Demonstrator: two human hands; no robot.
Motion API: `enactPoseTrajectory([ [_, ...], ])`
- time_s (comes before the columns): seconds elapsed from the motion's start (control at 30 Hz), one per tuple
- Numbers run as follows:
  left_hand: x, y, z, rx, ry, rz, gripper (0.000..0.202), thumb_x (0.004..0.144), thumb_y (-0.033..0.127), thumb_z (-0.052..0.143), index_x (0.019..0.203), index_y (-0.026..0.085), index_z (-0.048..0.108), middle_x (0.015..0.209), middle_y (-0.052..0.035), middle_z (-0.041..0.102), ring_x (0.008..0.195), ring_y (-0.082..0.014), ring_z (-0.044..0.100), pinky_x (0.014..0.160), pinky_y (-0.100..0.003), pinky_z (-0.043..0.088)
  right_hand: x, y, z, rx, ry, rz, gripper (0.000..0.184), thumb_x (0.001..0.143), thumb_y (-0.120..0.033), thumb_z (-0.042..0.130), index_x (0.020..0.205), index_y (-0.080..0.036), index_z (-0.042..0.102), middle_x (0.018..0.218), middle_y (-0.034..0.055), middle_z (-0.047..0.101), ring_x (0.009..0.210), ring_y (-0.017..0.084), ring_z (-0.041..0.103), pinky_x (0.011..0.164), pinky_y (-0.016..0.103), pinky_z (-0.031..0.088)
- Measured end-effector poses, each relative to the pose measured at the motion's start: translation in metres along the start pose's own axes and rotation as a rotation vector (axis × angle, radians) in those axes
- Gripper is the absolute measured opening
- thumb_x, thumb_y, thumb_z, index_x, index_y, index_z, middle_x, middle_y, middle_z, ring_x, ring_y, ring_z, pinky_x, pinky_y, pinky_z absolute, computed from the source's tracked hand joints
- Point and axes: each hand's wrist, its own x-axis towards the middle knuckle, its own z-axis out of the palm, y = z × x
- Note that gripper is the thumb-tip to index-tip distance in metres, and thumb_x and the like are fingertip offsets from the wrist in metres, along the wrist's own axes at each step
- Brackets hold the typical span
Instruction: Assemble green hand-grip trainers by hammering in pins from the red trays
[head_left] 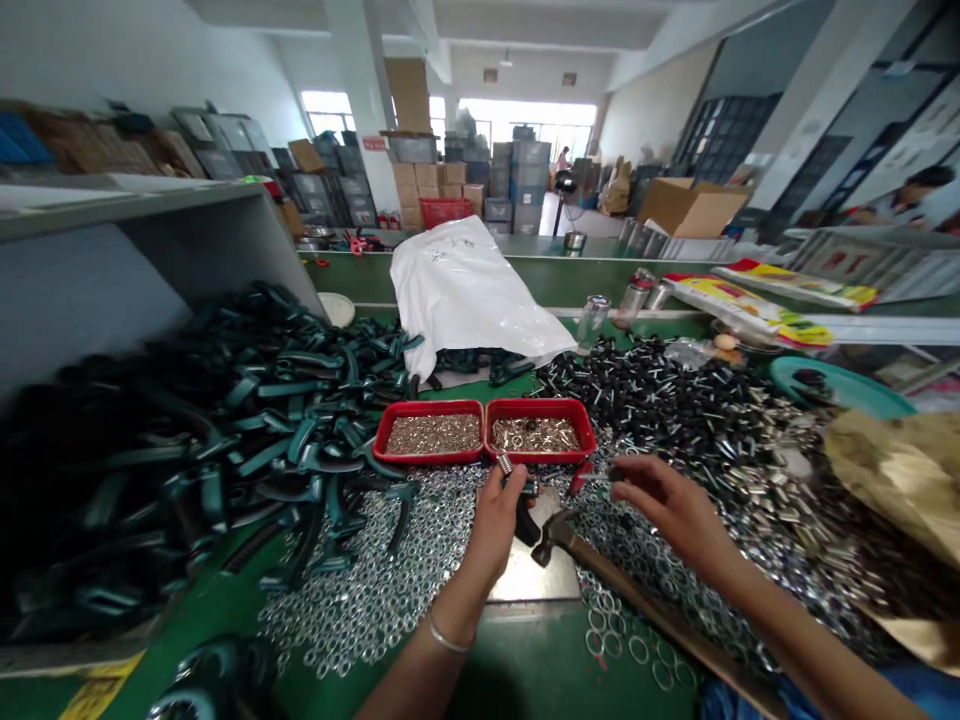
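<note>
The person's left hand (491, 525) is closed around a dark grip (527, 522) topped by a ribbed silver end. The right hand (675, 505) stays apart from it, thumb and fingertips (622, 472) pinched together on a thin metal pin (592, 478), too small to make out clearly. Just below them, a hammer (555, 535) lies on the green bench (517, 680), its head resting on a flat steel plate (529, 575) and its wooden handle running back toward the person over scattered steel washers (360, 590). Just beyond the hands, two red trays (427, 435) sit side by side, touching, both filled with tiny metal parts. A large heap of dark green handles (225, 440) spreads to the left, and a mound of black-and-silver fittings (637, 390) rises to the right. Behind the trays lies a white plastic sack (465, 290), and a co-worker (892, 205) sits at the far right.
</note>
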Motion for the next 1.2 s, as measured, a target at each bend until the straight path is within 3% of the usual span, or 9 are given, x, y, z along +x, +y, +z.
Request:
enactPoseTrajectory([
  [0.17,-0.012,0.004,0.007,0.044,-0.054,0.001,0.040,0.086,0.057,0.057,0.098,0.019,0.057,0.087,-0.0020,0.060,0.072,-0.0146,0.058,0.066,-0.025,0.048,-0.018,-0.055,0.041,0.114,-0.060,-0.094,0.017,0.087,-0.031,0.064,0.102,-0.024,0.063,0.095,0.0035,0.070,0.084,0.020,0.067,0.079,0.034,0.054],
  [0.33,-0.019,0.011,0.008,0.130,-0.096,0.016,0.039,0.089,0.057,0.052,0.103,0.021,0.058,0.086,-0.0010,0.061,0.074,-0.0148,0.058,0.068,-0.025,0.047,-0.020,-0.054,0.057,0.010,-0.050,-0.252,0.017,0.091,-0.024,0.060,0.108,-0.023,0.060,0.099,0.0052,0.068,0.089,0.020,0.065,0.080,0.035,0.053],
  [0.57,-0.021,0.018,0.007,0.215,-0.122,0.025,0.041,0.092,0.057,0.048,0.109,0.021,0.059,0.090,-0.0033,0.066,0.081,-0.0180,0.061,0.077,-0.029,0.048,-0.023,-0.048,0.060,0.027,-0.033,-0.388,0.019,0.093,-0.027,0.058,0.112,-0.024,0.061,0.111,0.0095,0.067,0.107,0.024,0.062,0.093,0.043,0.049],
  [0.63,-0.021,0.022,0.005,0.252,-0.119,0.081,0.039,0.093,0.054,0.049,0.110,0.021,0.059,0.097,-0.0046,0.067,0.089,-0.0194,0.061,0.084,-0.031,0.047,-0.020,-0.049,0.063,0.122,-0.091,-0.283,0.015,0.094,-0.032,0.057,0.105,-0.022,0.061,0.101,0.0090,0.068,0.096,0.024,0.064,0.086,0.041,0.052],
  [0.73,-0.020,0.028,0.003,0.322,-0.123,0.162,0.036,0.094,0.049,0.049,0.115,0.021,0.058,0.109,-0.0068,0.066,0.103,-0.0212,0.059,0.095,-0.034,0.043,-0.017,-0.052,0.071,0.393,-0.272,0.028,0.025,0.100,-0.042,0.044,0.089,-0.021,0.053,0.071,0.0010,0.061,0.058,0.015,0.058,0.058,0.030,0.051],
  [0.8,-0.019,0.030,0.002,0.348,-0.122,0.175,0.035,0.095,0.047,0.049,0.115,0.021,0.059,0.112,-0.0072,0.066,0.106,-0.0217,0.059,0.098,-0.035,0.040,-0.016,-0.055,0.072,0.446,-0.325,0.082,0.026,0.100,-0.042,0.041,0.088,-0.021,0.050,0.066,-0.0020,0.056,0.052,0.013,0.053,0.052,0.028,0.048],
  [0.97,-0.018,0.034,0.000,0.274,-0.164,0.148,0.035,0.095,0.046,0.049,0.117,0.022,0.058,0.115,-0.0056,0.066,0.107,-0.0212,0.059,0.097,-0.034,0.042,-0.011,-0.062,0.063,0.106,-0.169,-0.326,0.015,0.095,-0.029,0.055,0.108,-0.022,0.056,0.102,0.0077,0.062,0.095,0.022,0.060,0.086,0.039,0.049],
  [1.1,-0.020,0.039,0.000,0.311,-0.147,0.187,0.033,0.094,0.047,0.051,0.112,0.021,0.059,0.106,-0.0044,0.067,0.100,-0.0199,0.061,0.093,-0.031,0.044,-0.009,-0.060,0.062,0.108,-0.189,-0.307,0.008,0.098,-0.025,0.049,0.105,-0.023,0.053,0.094,0.0046,0.062,0.084,0.018,0.061,0.077,0.033,0.051],
  [1.2,-0.021,0.043,-0.001,0.261,-0.146,0.157,0.035,0.092,0.047,0.054,0.113,0.020,0.059,0.106,-0.0054,0.067,0.095,-0.0193,0.061,0.087,-0.030,0.047,-0.007,-0.057,0.063,0.020,-0.163,-0.434,0.013,0.097,-0.022,0.051,0.110,-0.022,0.054,0.101,0.0075,0.062,0.093,0.021,0.061,0.083,0.037,0.052],
])
